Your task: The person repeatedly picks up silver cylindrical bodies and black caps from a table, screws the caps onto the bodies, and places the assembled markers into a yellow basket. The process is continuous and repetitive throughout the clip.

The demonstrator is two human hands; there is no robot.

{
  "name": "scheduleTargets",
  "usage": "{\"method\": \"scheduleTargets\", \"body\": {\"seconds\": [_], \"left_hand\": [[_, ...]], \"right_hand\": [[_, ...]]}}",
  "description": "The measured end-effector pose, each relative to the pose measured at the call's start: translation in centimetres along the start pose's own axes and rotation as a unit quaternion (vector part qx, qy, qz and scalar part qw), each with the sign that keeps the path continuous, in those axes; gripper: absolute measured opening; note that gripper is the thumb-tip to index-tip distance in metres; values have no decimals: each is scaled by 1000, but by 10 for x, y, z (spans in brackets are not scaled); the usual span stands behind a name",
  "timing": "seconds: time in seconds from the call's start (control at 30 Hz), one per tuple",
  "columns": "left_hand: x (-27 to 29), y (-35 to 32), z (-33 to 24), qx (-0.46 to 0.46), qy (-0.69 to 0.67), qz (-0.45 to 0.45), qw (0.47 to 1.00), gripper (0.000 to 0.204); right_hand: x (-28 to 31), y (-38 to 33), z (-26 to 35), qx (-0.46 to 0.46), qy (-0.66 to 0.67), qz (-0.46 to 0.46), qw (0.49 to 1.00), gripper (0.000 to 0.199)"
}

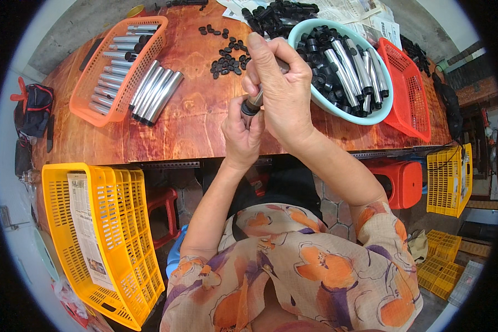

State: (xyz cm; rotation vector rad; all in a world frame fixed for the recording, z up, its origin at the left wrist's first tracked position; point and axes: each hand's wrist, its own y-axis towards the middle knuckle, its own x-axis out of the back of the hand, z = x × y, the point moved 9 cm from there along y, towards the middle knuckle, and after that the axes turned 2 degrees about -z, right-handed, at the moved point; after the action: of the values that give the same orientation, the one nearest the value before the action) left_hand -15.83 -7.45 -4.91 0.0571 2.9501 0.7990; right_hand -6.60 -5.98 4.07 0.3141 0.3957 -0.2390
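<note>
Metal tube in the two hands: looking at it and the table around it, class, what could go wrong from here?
1. The left hand and right hand grip the same metal tube close together; a slip might knock one against the other.
2. Small black pieces lie loose on the table, so a stray forearm could scatter them.
3. The silver tubes outside the orange basket look round and might roll if bumped.

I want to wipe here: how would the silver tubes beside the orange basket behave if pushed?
The silver tubes would likely roll, being round and lying on the wooden table. Their shiny sides may be slippery. They're probably stiff, as each looks straight.
</note>
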Motion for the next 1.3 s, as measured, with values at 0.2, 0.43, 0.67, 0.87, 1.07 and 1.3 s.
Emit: {"method": "scheduleTargets", "body": {"seconds": [0.2,0.43,0.67,0.87,1.07,1.3], "left_hand": [[-1,-2,-7,-13,81,-7,997,34],[-2,-4,-8,-48,129,-16,990,41],[-6,-12,27,80,-26,108,991,23],[-22,-29,45,163,-137,306,928,37],[-20,-23,29,190,-105,196,956,27],[-12,-36,42,102,10,74,992,19]], "right_hand": [[0,-2,3,5,-61,-4,998,29],[-8,-6,12,100,-128,44,986,25],[-8,-13,10,79,-99,73,989,25],[-42,-29,4,-45,-57,324,943,29],[-33,-24,-7,-101,-36,316,943,31],[-16,-24,1,-59,-42,209,975,28]]}}
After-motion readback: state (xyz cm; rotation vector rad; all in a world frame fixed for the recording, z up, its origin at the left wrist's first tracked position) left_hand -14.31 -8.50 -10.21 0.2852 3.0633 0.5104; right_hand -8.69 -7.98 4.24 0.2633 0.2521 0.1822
